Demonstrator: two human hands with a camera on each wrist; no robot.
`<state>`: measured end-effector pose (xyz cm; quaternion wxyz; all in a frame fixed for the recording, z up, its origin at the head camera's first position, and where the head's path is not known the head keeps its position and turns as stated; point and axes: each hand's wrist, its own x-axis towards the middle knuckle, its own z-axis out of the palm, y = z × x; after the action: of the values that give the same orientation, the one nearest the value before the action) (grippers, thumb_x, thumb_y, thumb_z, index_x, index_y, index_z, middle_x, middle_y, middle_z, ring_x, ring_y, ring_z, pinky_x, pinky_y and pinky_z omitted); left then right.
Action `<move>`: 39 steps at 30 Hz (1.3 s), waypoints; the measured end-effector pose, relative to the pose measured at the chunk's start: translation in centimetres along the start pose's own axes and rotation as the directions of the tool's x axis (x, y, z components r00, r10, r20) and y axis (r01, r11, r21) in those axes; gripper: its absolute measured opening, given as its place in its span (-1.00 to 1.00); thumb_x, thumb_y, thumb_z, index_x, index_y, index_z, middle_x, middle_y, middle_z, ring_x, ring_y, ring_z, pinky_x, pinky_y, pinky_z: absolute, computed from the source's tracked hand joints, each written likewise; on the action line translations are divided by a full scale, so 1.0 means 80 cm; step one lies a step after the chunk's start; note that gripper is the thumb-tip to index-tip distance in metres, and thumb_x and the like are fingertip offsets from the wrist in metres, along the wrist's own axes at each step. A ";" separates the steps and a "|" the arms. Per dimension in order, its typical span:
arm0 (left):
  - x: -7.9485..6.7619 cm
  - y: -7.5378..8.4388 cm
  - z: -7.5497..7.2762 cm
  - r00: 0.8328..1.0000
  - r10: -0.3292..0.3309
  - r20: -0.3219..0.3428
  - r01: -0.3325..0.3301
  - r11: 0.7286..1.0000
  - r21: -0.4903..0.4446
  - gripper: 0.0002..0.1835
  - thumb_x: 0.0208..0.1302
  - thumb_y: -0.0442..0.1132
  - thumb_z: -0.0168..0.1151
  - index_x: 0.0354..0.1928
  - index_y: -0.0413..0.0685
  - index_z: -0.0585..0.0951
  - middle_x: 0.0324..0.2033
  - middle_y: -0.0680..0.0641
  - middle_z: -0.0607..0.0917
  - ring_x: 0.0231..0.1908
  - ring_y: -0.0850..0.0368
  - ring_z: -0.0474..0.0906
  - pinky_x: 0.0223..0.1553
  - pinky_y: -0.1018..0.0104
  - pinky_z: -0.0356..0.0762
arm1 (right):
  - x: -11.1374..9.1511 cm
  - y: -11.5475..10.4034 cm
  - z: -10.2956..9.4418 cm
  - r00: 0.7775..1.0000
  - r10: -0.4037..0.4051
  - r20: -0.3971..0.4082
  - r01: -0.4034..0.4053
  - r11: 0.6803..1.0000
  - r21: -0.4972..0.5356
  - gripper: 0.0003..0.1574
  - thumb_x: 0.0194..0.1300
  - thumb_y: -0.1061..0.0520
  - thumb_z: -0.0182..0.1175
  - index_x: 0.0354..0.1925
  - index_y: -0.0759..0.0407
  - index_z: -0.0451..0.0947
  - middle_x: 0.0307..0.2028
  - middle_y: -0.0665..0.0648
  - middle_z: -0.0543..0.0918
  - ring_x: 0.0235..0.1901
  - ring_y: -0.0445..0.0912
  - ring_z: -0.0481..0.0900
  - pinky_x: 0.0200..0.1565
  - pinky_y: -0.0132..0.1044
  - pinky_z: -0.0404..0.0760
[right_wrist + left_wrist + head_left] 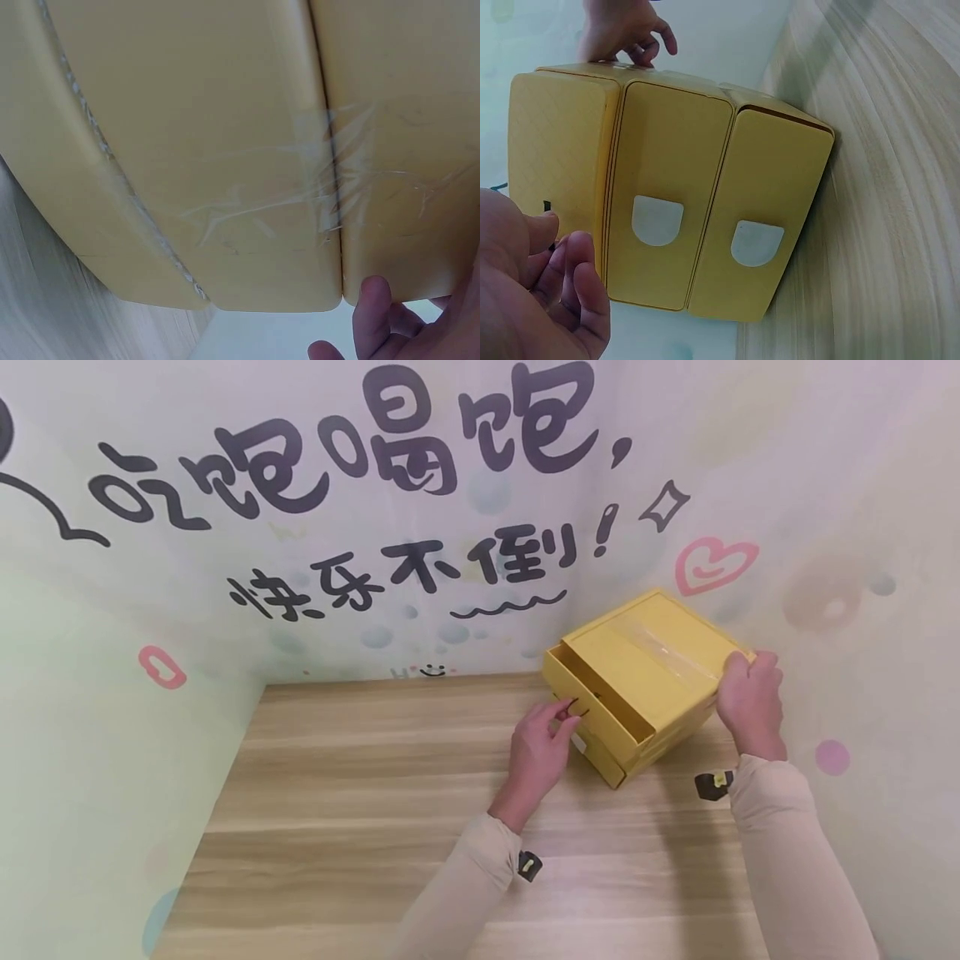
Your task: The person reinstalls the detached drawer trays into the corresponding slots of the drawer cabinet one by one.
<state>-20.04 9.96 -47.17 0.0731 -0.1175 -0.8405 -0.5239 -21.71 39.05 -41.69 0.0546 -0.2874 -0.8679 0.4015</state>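
Observation:
A yellow drawer box with three stacked drawers stands at an angle on the table. Its top drawer is pulled partly out, and a small dark item shows inside. At that drawer's front, my left hand pinches a thin black loop pull between thumb and fingers. The lower two drawers have white rounded tabs and sit nearly flush. My right hand grips the box's right rear corner, thumb at the top edge; some of its fingers are hidden behind the box.
The wood-grain table stretches to the left and front. A pale printed wall rises close behind the box, with another wall on the right. Clear tape runs across the box's side and top.

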 end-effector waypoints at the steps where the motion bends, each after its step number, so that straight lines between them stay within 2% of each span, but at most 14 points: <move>1: -0.001 0.000 0.001 1.000 -0.003 0.001 0.003 1.000 -0.001 -0.66 0.30 -0.04 0.20 0.07 0.04 0.62 -0.27 0.14 0.62 -0.60 0.30 0.43 -0.65 0.48 0.43 | 0.000 0.001 0.000 1.000 0.002 0.001 -0.002 1.000 0.000 -0.16 0.35 -0.30 -0.52 0.35 0.22 -0.05 0.30 0.39 0.13 0.04 0.30 0.28 -0.03 0.26 0.30; 8: 0.000 0.001 0.006 1.000 -0.013 -0.007 0.013 1.000 -0.009 -0.64 0.30 -0.03 0.21 0.08 0.03 0.62 -0.27 0.15 0.63 -0.61 0.34 0.41 -0.66 0.49 0.43 | 0.000 0.001 0.001 1.000 0.005 0.002 -0.005 1.000 -0.002 -0.15 0.35 -0.30 -0.52 0.35 0.23 -0.06 0.28 0.38 0.13 0.01 0.27 0.28 -0.05 0.22 0.31; 17: 0.005 0.003 0.010 1.000 0.021 -0.019 -0.021 1.000 0.021 -0.67 0.30 -0.05 0.21 0.05 0.02 0.63 -0.27 0.13 0.65 -0.62 0.41 0.39 -0.64 0.53 0.40 | -0.001 0.000 0.001 1.000 0.005 -0.004 -0.005 1.000 -0.002 -0.17 0.36 -0.29 -0.51 0.35 0.22 -0.06 0.28 0.37 0.13 0.01 0.27 0.28 -0.05 0.21 0.31; 26: 0.008 0.004 0.012 0.999 0.042 -0.016 -0.041 0.999 0.035 -0.66 0.30 -0.05 0.22 0.05 0.00 0.63 -0.28 0.12 0.66 -0.59 0.37 0.40 -0.59 0.55 0.41 | -0.002 -0.002 0.003 1.000 -0.004 -0.006 0.004 1.000 -0.014 -0.18 0.36 -0.29 -0.52 0.33 0.22 -0.04 0.29 0.40 0.14 0.06 0.33 0.27 -0.02 0.28 0.28; 39: 0.012 0.009 0.017 0.999 0.024 0.032 -0.025 0.999 0.024 -0.63 0.32 -0.04 0.19 0.08 -0.02 0.60 -0.24 0.09 0.64 -0.61 0.44 0.48 -0.59 0.57 0.46 | -0.002 0.001 0.002 1.000 -0.014 -0.021 0.013 1.000 -0.023 -0.19 0.35 -0.28 -0.52 0.30 0.24 -0.02 0.26 0.42 0.16 0.03 0.34 0.28 -0.05 0.28 0.29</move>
<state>-20.77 11.64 -46.89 0.0676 -0.1353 -0.8464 -0.5107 -21.62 38.88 -41.84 0.0629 -0.2863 -0.8738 0.3880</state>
